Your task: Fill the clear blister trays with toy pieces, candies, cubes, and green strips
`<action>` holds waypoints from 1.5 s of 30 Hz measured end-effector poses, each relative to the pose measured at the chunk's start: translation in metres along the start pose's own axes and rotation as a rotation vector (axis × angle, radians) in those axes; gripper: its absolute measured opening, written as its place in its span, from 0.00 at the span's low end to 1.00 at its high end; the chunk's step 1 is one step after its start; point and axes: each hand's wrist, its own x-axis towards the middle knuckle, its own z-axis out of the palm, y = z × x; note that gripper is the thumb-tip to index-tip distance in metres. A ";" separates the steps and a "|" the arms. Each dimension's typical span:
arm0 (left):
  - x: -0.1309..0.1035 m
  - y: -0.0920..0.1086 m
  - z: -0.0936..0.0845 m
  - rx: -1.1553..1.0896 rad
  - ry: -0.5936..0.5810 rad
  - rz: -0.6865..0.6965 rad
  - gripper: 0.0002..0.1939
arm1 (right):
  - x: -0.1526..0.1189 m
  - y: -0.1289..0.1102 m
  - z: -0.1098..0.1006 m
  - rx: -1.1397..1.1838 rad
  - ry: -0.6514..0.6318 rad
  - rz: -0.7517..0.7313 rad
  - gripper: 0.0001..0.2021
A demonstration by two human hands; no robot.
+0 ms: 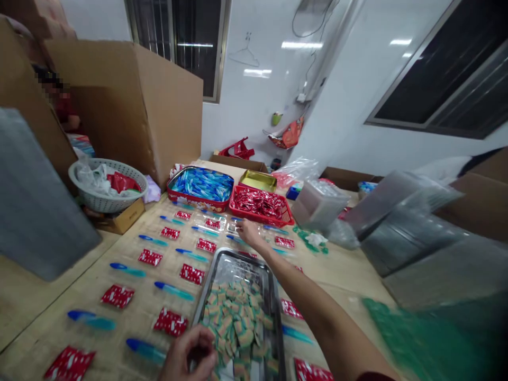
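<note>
My left hand (pixel 191 353) is curled at the near left edge of a metal tray (pixel 278 317), thumb and fingers bent toward each other; any item between them is not discernible. Small tan-and-green pieces (pixel 237 323) lie heaped in that tray. Stretched out past its far end, my right hand (pixel 249 233) has its fingers drawn together over a clear plastic tray (pixel 232 226); what they hold, if anything, is hidden. Rows of clear plastic trays cover the table, with a blue plastic stick (pixel 173 291) and a red spotted packet (pixel 170 321) in many of them.
A tin of blue sticks (pixel 202 185) and a red basket of packets (pixel 260 205) stand at the back. Stacked clear plastic trays (pixel 321 206) sit to the right. On the left are a grey colander (pixel 107 198) and a tall cardboard box (pixel 170 106), with a person partly visible beyond.
</note>
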 end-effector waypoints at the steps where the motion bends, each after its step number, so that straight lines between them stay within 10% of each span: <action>1: 0.001 0.001 -0.001 0.012 0.020 0.043 0.17 | -0.010 -0.001 -0.003 0.044 -0.003 -0.009 0.11; 16: -0.004 0.018 0.031 0.624 0.259 0.194 0.08 | -0.242 -0.032 -0.018 0.406 -0.115 -0.129 0.07; 25: 0.029 0.027 0.062 1.004 0.188 0.375 0.06 | -0.260 -0.041 -0.015 0.243 -0.140 -0.265 0.19; 45: 0.014 0.018 0.047 0.434 0.327 0.288 0.02 | -0.267 -0.047 -0.004 0.764 -0.012 -0.108 0.05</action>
